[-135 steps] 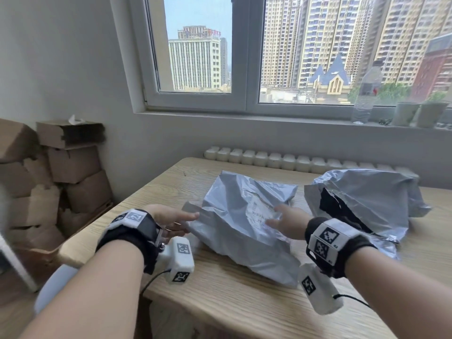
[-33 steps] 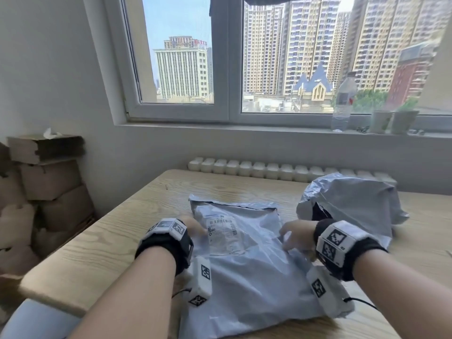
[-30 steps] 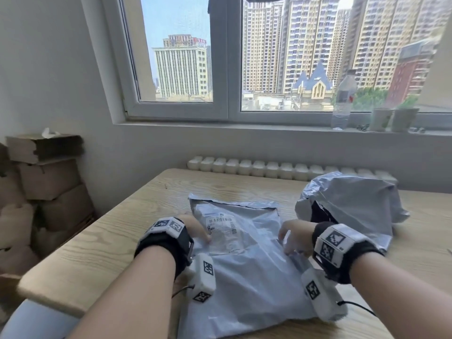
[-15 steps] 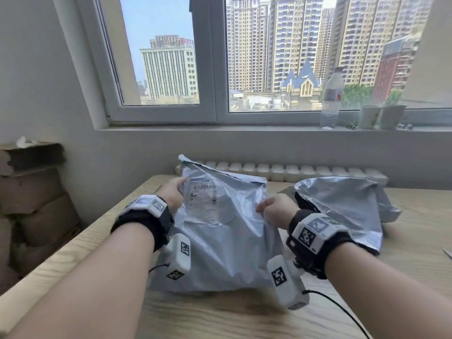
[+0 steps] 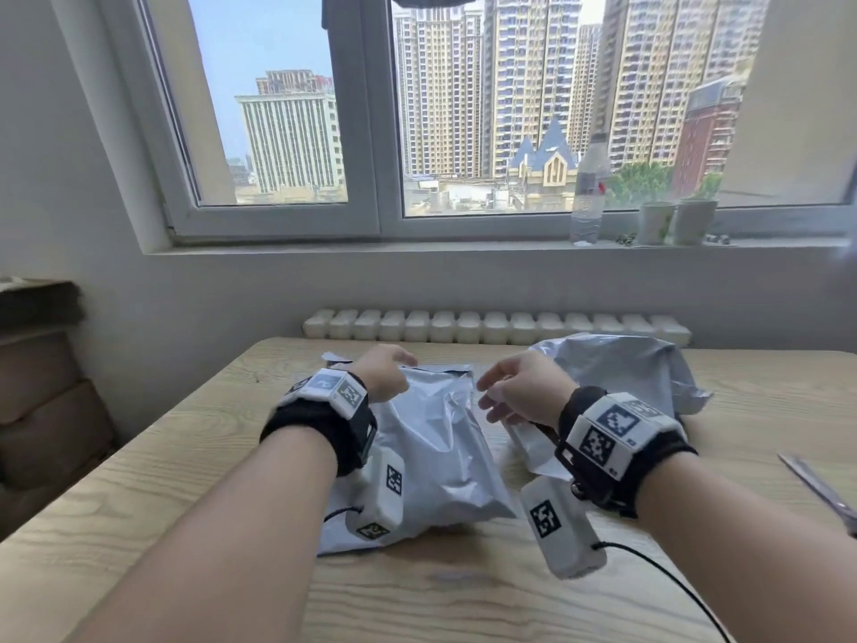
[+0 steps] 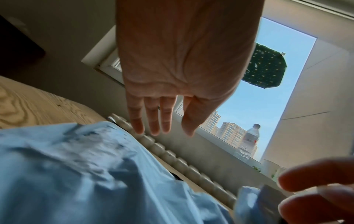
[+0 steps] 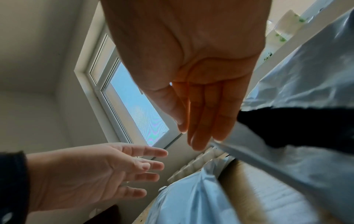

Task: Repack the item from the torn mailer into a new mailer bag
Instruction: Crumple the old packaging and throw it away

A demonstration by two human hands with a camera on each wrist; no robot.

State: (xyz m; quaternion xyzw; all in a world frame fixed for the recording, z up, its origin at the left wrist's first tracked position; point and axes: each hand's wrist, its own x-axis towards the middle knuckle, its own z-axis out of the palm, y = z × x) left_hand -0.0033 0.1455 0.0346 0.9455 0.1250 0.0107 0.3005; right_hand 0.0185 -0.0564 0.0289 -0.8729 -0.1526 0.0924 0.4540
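A grey mailer [image 5: 436, 457] lies flat on the wooden table [image 5: 162, 480], plain side up. My left hand [image 5: 385, 373] hovers over its far left corner with straight, spread fingers and holds nothing, as the left wrist view shows of that hand [image 6: 170, 130] above the mailer [image 6: 76, 174]. My right hand [image 5: 519, 392] is open beside the mailer's far right corner, its fingers [image 7: 201, 121] straight. To the right lies a crumpled grey mailer [image 5: 626, 373] with a black item [image 7: 296, 125] showing through its opening.
Scissors [image 5: 821, 489] lie at the table's right edge. A row of white blocks [image 5: 491, 324] lines the back of the table. A water bottle [image 5: 589, 187] and pots [image 5: 677, 220] stand on the windowsill. Cardboard boxes [image 5: 41, 387] are stacked at the left.
Half a second ago both hands held the mailer upright with its label facing me. Now it lies flat with the label out of sight, and both hands have let go.
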